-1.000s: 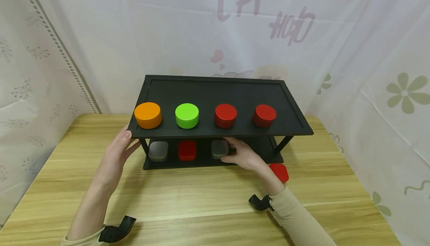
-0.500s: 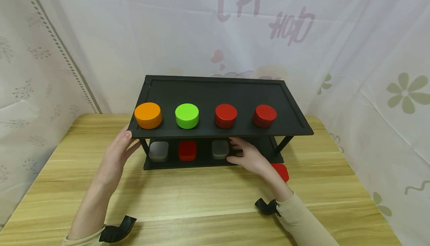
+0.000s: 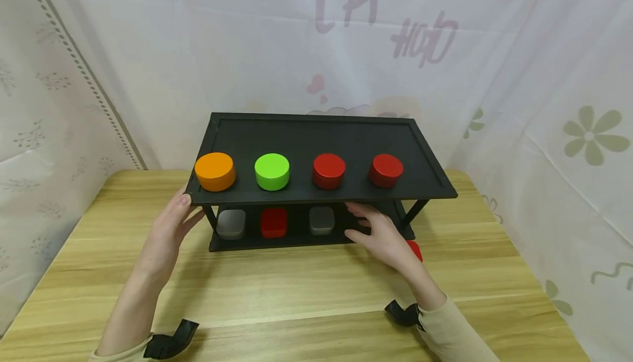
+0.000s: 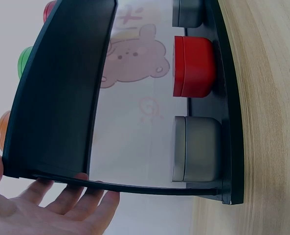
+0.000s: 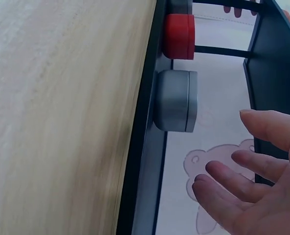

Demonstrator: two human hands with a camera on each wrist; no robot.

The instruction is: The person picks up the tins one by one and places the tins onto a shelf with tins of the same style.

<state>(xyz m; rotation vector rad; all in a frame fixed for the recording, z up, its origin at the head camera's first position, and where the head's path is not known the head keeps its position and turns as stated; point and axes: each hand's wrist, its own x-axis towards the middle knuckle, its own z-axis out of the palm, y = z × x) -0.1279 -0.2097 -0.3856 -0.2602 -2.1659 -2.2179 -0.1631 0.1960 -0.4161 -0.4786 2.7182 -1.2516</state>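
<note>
A black two-tier shelf (image 3: 311,137) stands on the table. At its left end my left hand (image 3: 165,233) grips the upper tier; the left wrist view has the thumb on one side of the edge and the fingers on the other. On the lower tier sit a silver-grey square tin (image 3: 231,224), a red square tin (image 3: 274,223) and a second grey tin (image 3: 322,221). My right hand (image 3: 379,237) is just right of that second tin, apart from it. Fingers spread and nothing held, it shows likewise in the right wrist view.
Along the upper tier's front stand an orange round tin (image 3: 215,172), a green round tin (image 3: 272,172) and two red round tins, one at the middle (image 3: 328,171). Another red tin (image 3: 415,250) lies on the wooden table (image 3: 277,301), partly behind my right wrist. A printed curtain hangs behind.
My right hand has let go of the second grey tin and drawn away to the right, its fingers spreading. That tin stays on the lower tier. The left hand keeps its hold.
</note>
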